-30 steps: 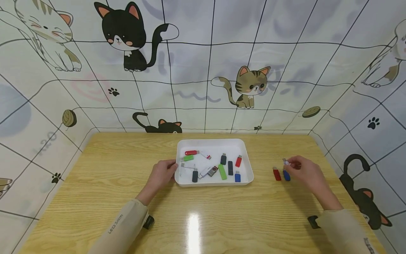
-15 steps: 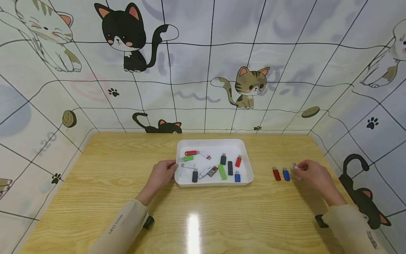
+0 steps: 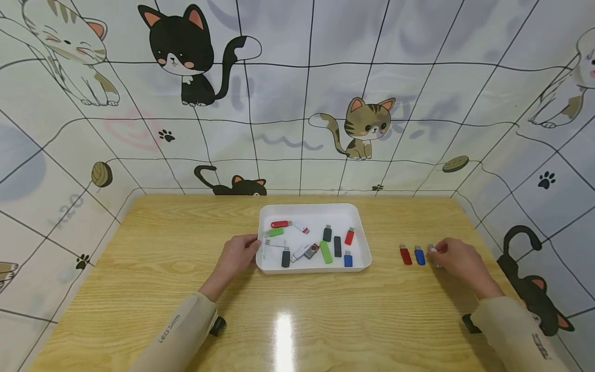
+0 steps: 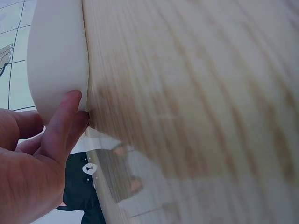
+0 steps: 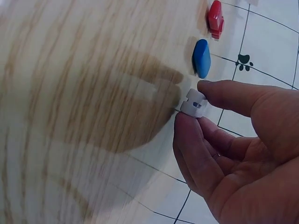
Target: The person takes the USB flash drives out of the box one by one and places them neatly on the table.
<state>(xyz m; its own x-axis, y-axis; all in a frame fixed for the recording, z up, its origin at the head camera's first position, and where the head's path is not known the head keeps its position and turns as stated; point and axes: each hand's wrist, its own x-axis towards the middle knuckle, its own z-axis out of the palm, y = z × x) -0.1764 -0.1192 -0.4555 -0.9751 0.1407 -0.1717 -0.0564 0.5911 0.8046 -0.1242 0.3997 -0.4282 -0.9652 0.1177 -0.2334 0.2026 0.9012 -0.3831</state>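
Note:
My right hand point(image 3: 460, 259) pinches a white USB stick point(image 5: 193, 103) between thumb and fingertips, low at the table on the right. Left of it lie a blue USB stick point(image 3: 420, 256) and a red USB stick point(image 3: 406, 255), side by side in a row with their metal plugs pointing away. With thumb and fingers, my left hand point(image 3: 237, 257) grips the left end of a white tray point(image 3: 311, 269); in the left wrist view its fingertips lie against the tray's wall point(image 4: 58, 51). Several USB sticks, such as a green one point(image 3: 326, 252) and a black one point(image 3: 285, 257), lie scattered in the tray.
The wooden table point(image 3: 321, 320) ends at a wall covering point(image 3: 279, 139) with printed cats and grid lines, at the back and both sides. A bright light reflection falls on the table's front middle.
My right hand has moved a little to the right with the white USB stick, from above the blue one to beside it, and lower. My left hand and the tray have stayed put.

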